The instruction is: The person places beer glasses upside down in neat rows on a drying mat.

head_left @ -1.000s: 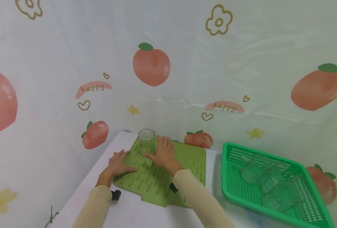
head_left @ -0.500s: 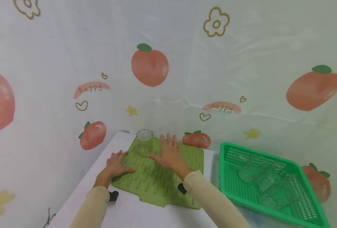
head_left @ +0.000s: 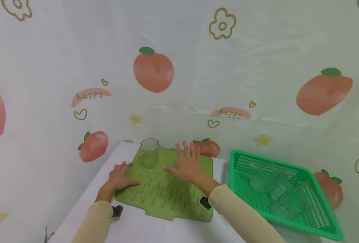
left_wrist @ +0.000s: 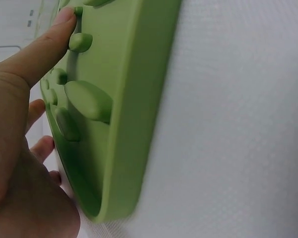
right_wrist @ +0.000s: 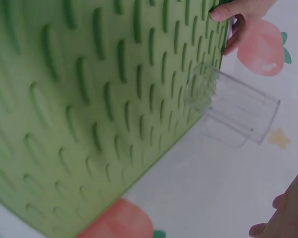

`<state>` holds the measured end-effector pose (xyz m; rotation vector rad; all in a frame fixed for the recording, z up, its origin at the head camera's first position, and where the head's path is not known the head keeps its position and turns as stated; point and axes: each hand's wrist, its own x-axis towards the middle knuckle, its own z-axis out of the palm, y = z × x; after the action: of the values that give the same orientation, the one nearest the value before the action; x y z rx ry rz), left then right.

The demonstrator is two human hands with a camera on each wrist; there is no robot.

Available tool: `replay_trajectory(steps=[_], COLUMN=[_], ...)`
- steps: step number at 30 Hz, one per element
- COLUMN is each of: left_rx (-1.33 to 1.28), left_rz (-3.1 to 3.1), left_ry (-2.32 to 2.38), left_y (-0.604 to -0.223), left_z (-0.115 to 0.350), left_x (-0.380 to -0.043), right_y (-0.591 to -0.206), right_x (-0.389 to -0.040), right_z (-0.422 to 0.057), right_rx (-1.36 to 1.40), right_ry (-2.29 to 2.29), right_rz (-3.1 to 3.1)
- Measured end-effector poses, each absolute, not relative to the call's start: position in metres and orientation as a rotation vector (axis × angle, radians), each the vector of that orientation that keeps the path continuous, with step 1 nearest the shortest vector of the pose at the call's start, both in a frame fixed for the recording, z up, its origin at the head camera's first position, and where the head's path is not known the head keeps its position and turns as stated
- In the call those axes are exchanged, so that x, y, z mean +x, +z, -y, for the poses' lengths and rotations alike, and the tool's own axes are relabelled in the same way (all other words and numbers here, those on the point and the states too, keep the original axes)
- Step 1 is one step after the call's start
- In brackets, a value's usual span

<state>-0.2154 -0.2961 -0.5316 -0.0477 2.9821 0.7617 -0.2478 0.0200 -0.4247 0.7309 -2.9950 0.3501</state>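
A clear glass mug point(head_left: 150, 154) stands upright at the back left corner of a green ridged drying mat point(head_left: 164, 199). My left hand point(head_left: 118, 177) rests at the mat's left edge with fingers spread, and in the left wrist view its thumb point(left_wrist: 44, 47) lies over the raised ridges. Over the mat, to the right of the mug, hovers my right hand point(head_left: 189, 165), fingers straight and fanned out, holding nothing. The right wrist view shows the mug point(right_wrist: 238, 106) apart from that hand, with its handle toward the back.
A green plastic basket point(head_left: 232, 189) sits to the right of the mat, with several clear glass mugs point(head_left: 280, 189) lying in it. A white sheet printed with peaches point(head_left: 153, 72) rises directly behind the white table point(head_left: 155, 229).
My right hand has left the mug and moved right, its fingers spreading wider. The mug stays on the mat. My left hand keeps its place, and the head view has shifted slightly right.
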Motion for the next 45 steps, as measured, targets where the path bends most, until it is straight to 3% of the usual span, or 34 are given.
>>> replay_trajectory(steps=[23, 45], left_rx=[-0.052, -0.059], left_rz=[-2.955, -2.938], left_ry=[0.756, 0.802], left_y=[-0.531, -0.535], left_z=[0.298, 0.300], left_x=[-0.218, -0.219], right_y=[-0.401, -0.405], right_x=[-0.258, -0.259], right_z=[-0.125, -0.215], right_rx=[0.539, 0.333], right_ry=[0.424, 0.346], right_rz=[2.973, 3.070])
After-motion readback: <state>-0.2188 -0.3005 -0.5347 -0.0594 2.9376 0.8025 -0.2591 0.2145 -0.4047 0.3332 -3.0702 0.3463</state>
